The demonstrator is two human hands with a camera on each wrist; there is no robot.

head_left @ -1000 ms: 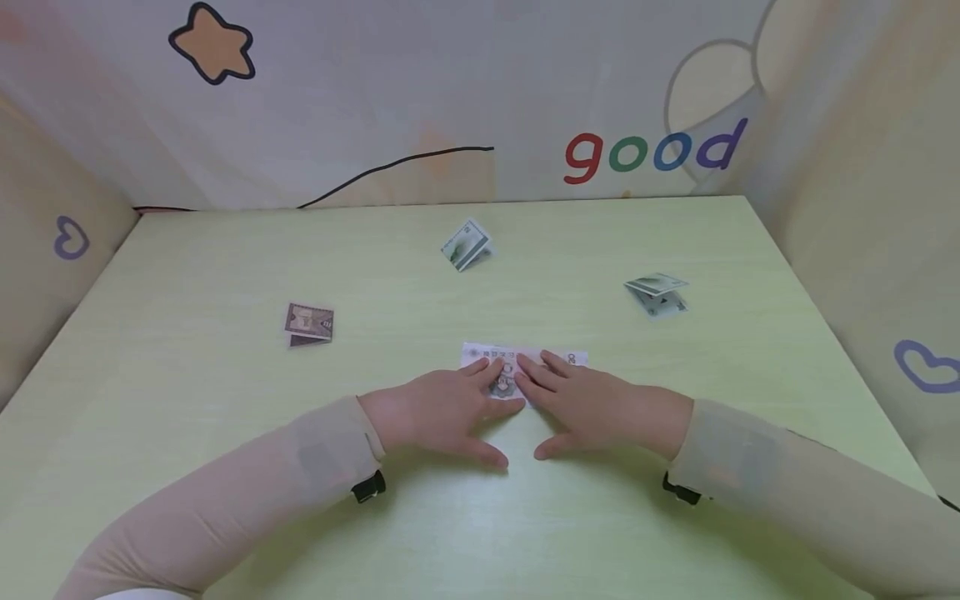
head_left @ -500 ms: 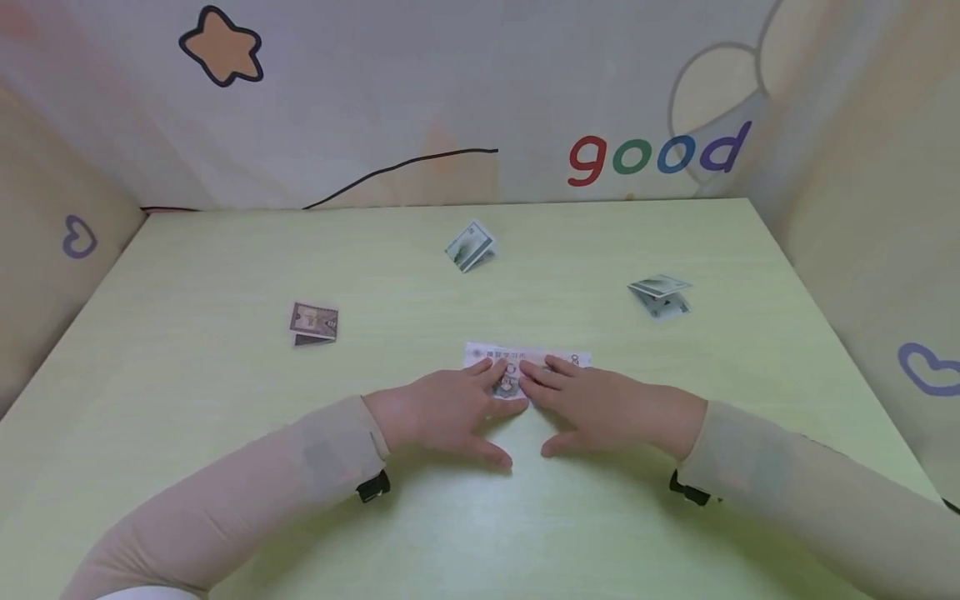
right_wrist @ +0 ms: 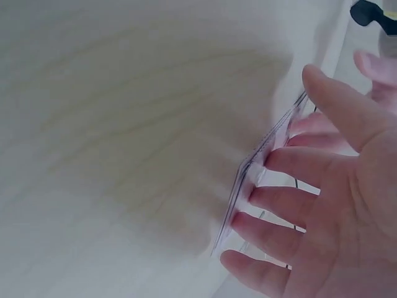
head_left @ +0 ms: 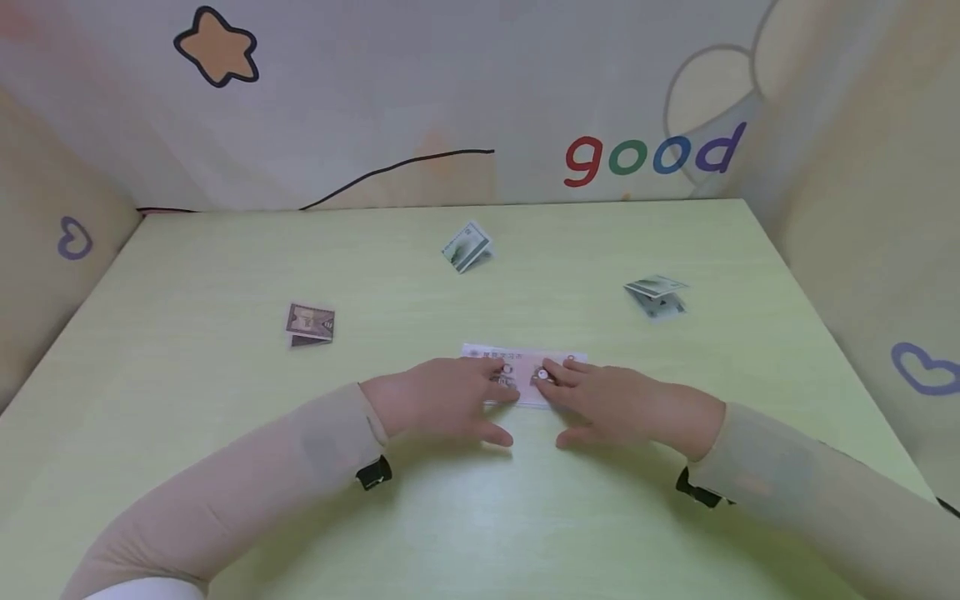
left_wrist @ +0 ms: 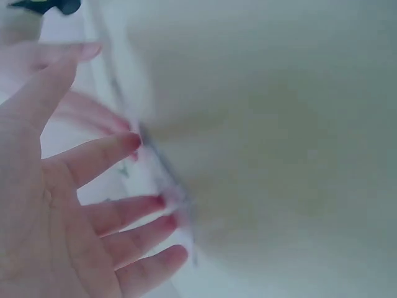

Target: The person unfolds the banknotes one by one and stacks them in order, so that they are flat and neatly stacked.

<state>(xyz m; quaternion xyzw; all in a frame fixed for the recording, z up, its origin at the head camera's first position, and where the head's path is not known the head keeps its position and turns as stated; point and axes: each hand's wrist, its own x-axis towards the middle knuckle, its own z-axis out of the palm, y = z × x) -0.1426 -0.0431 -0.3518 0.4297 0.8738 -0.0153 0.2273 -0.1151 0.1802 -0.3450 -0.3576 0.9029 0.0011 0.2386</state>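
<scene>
Tabletop: pale green, faint grain. Pinkish printed note lies crosswise near its middle. Folded purple-brown note to the left; folded green-grey note toward far edge; second green-grey note, also folded, at right.

Printed pale pink on the banknote. Purple-brown on the left note, grey-green on the far note and right note. Yellowish green across the counter.
</scene>
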